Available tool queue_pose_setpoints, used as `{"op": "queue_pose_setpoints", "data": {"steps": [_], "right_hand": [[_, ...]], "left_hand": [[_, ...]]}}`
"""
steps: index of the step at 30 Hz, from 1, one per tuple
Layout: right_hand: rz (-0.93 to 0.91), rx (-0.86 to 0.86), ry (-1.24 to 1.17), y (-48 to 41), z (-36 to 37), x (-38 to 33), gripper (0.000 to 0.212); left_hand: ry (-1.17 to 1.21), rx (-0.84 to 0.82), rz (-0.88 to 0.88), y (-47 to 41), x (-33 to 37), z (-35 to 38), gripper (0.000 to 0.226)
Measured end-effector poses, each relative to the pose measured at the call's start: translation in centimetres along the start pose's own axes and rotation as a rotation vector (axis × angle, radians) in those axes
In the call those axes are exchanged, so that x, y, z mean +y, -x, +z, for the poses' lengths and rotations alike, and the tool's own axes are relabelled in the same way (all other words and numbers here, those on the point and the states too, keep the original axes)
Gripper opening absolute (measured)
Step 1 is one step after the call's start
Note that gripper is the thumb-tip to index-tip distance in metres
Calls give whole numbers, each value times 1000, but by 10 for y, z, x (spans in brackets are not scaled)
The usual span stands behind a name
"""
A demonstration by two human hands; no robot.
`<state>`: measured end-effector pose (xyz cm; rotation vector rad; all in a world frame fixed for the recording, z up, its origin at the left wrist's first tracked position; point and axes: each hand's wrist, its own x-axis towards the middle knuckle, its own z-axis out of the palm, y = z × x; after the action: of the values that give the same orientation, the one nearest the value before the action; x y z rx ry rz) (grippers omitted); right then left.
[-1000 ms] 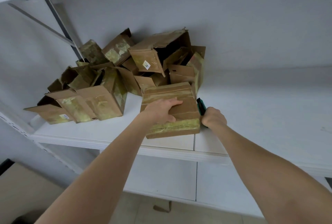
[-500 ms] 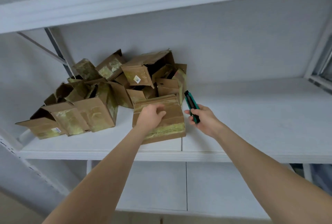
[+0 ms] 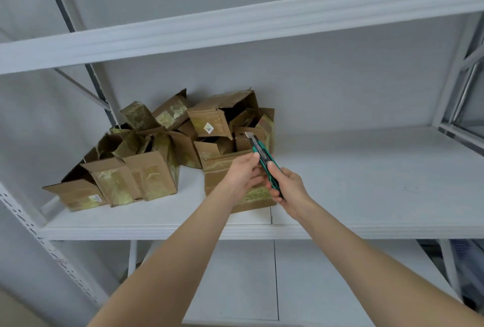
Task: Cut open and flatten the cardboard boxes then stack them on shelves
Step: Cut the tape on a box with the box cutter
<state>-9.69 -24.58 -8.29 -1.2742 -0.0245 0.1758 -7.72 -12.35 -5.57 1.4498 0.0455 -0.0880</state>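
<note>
The right hand (image 3: pixel 288 190) grips a green-and-black utility knife (image 3: pixel 263 157), blade out; the left hand (image 3: pixel 242 174) seems to pinch its body above a taped brown cardboard box (image 3: pixel 217 169).

Closed box (image 3: pixel 222 169): near face mostly behind left hand (image 3: pixel 243 172) and right hand (image 3: pixel 288 187). Knife (image 3: pixel 262 153) handle end buried in right palm. Label (image 3: pixel 208 127) on far box: print unreadable. Forearms cut by bottom edge. Dark clutter (image 3: pixel 466 269) low right: blurred.
</note>
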Motion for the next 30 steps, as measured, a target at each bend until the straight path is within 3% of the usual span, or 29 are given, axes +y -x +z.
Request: {"op": "queue_pose_setpoints", "data": {"steps": [5, 10, 15, 21, 30], "right_hand": [[6, 47, 120, 6, 4, 1, 39], [79, -134, -72, 6, 4, -3, 15], [52, -172, -64, 5, 4, -3, 15], [24, -88, 69, 1, -1, 1, 31], [55, -79, 112, -3, -4, 4, 38]], "left_hand": [[-28, -86, 20, 7, -3, -2, 32], [-42, -100, 19, 8, -6, -4, 38], [-43, -70, 5, 11, -7, -4, 38], [-122, -74, -4, 10, -6, -1, 33], [-139, -74, -23, 10, -7, 0, 29]]}}
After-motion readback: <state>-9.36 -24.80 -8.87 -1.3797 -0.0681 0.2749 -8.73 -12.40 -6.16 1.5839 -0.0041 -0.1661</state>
